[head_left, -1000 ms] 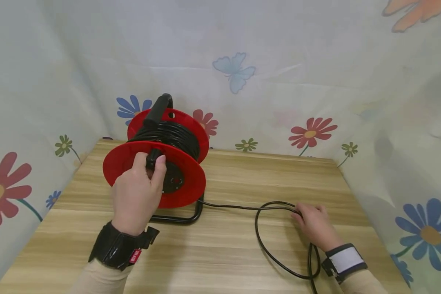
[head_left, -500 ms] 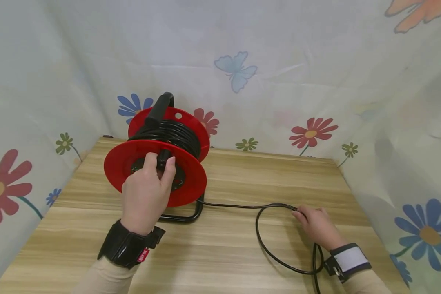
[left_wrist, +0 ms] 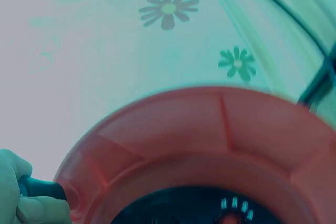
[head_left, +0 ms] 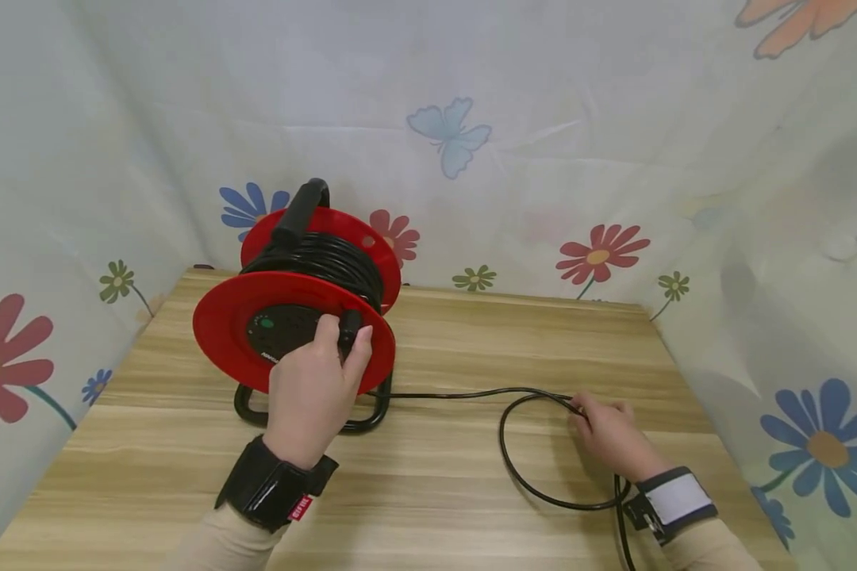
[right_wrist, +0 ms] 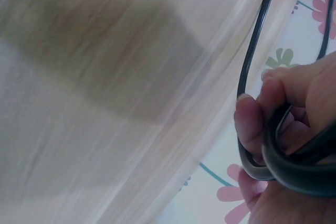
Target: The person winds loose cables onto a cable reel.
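A red cable reel with black cable wound on its drum stands at the left of the table on a black tube frame. My left hand grips the black crank knob on the reel's front disc, now at the disc's right side. In the left wrist view the fingers wrap the knob at the lower left. From the reel's base a black cable runs right to my right hand, which holds it. A loop of cable hangs below that hand, and in the right wrist view the cable passes between curled fingers.
The wood-grain table spreads under the reel and both hands. Behind and at the sides hangs a pale curtain printed with flowers and butterflies. The reel's black carrying handle rises at its top.
My left hand has moved right with the crank knob as the reel's front disc turned, baring more of the black centre. The right hand stays nearly in place; its cable loop has become a little smaller.
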### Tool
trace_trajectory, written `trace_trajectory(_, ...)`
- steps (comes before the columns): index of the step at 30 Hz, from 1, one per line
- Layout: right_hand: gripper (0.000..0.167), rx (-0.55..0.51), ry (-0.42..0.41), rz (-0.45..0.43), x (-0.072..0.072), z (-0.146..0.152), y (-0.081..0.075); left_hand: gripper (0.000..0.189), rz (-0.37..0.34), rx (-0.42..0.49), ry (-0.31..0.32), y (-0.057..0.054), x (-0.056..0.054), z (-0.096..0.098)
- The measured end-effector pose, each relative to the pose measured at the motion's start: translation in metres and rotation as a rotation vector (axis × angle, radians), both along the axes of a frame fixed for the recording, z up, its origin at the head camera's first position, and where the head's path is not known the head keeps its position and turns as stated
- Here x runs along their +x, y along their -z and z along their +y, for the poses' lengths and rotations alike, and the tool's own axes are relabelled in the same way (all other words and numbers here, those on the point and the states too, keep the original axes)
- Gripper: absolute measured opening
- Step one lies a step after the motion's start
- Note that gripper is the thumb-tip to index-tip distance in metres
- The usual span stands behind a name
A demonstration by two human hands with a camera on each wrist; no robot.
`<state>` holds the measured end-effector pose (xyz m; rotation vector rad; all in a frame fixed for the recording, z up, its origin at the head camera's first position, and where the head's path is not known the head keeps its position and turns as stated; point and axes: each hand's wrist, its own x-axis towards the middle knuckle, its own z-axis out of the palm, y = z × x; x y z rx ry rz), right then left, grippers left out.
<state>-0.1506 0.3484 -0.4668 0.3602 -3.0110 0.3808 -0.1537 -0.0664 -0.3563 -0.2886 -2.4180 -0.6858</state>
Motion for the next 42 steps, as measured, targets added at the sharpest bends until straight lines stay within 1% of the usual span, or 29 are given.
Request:
trace_trajectory(1, 0.007, 0.003, 0.004, -0.001, 0.000, 0.001, 0.000, 0.035, -0.004, -0.003, 0.005, 0.002, 0.000, 0.001)
trace_trajectory(5, 0.015, 0.011, 0.014, -0.011, 0.001, 0.003, 0.000, 0.036, -0.025, -0.018, 0.011, 0.008, 0.002, 0.006)
trace_trajectory(10, 0.016, 0.043, 0.019, -0.028, 0.002, 0.008, 0.001, 0.036, -0.047, -0.030, 0.026, 0.013, 0.003, 0.010)
trace_trajectory(15, 0.016, 0.099, 0.026, -0.025, 0.003, 0.015, 0.003, 0.035, -0.050, -0.034, 0.032, 0.015, 0.004, 0.012)
trace_trajectory(19, 0.015, 0.126, 0.014, 0.011, 0.008, 0.023, 0.004, 0.035, -0.056, -0.035, 0.032, 0.015, 0.004, 0.012)
trace_trajectory(20, 0.017, 0.133, 0.011, 0.023, 0.010, 0.026, 0.004, 0.035, -0.058, -0.034, 0.032, 0.014, 0.004, 0.012)
trace_trajectory(23, 0.029, 0.159, 0.008, 0.035, 0.014, 0.034, 0.005, 0.035, -0.067, -0.026, 0.035, 0.014, 0.004, 0.012)
trace_trajectory(25, 0.033, 0.167, 0.011, 0.034, 0.016, 0.040, 0.006, 0.035, -0.076, -0.022, 0.037, 0.014, 0.004, 0.013)
trace_trajectory(31, 0.027, 0.132, 0.018, 0.008, 0.018, 0.045, 0.006, 0.037, -0.113, -0.021, 0.034, 0.015, 0.004, 0.013)
trace_trajectory(35, 0.028, 0.111, 0.027, 0.000, 0.018, 0.043, 0.005, 0.036, -0.113, -0.037, 0.034, 0.018, 0.005, 0.015)
trace_trajectory(39, 0.033, 0.101, 0.021, 0.037, 0.017, 0.041, 0.004, 0.035, -0.098, -0.057, 0.042, 0.025, 0.006, 0.018)
trace_trajectory(42, 0.038, 0.093, 0.015, 0.070, 0.016, 0.038, 0.003, 0.035, -0.100, -0.075, 0.051, 0.032, 0.007, 0.020)
